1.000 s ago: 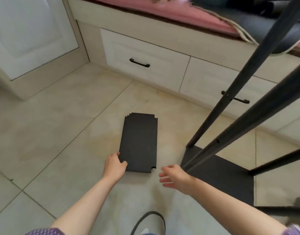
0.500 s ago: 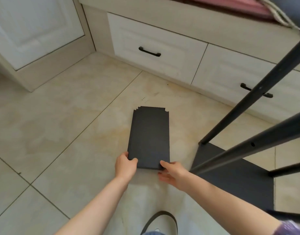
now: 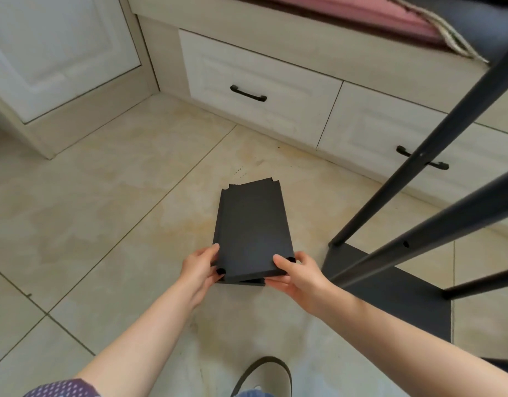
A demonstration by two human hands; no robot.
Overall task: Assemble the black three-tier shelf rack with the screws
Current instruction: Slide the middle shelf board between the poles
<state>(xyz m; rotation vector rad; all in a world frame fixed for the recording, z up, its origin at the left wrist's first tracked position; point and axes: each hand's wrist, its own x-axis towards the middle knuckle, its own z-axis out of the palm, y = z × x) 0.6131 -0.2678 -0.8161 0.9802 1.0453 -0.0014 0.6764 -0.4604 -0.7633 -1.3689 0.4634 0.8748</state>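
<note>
Head view: both forearms reach fwd & down, converging on a black shelf panel [image 3: 252,230]. Left hand [image 3: 199,267] grips the panel's near left corner, thumb on top along the left edge, fingers curled under. Right hand [image 3: 297,275] grips the near right corner, thumb on top surface, fingers wrapped below the near edge. Near end of the panel is lifted off the tile floor [image 3: 103,224]; far end w/ notched corners tilts down away from the hands. A second dark edge shows just under the near end, between the hands; can't tell if it's another panel or a folded lip.

Right of the right hand: partly built rack frame, black base shelf [image 3: 390,296] flat on the floor w/ black metal legs [image 3: 419,156] rising from it, small holes visible in the tubes. Beyond the hands: white drawer [image 3: 261,87] w/ a black handle. Below the arms, near edge of frame: a shoe [image 3: 264,376].
</note>
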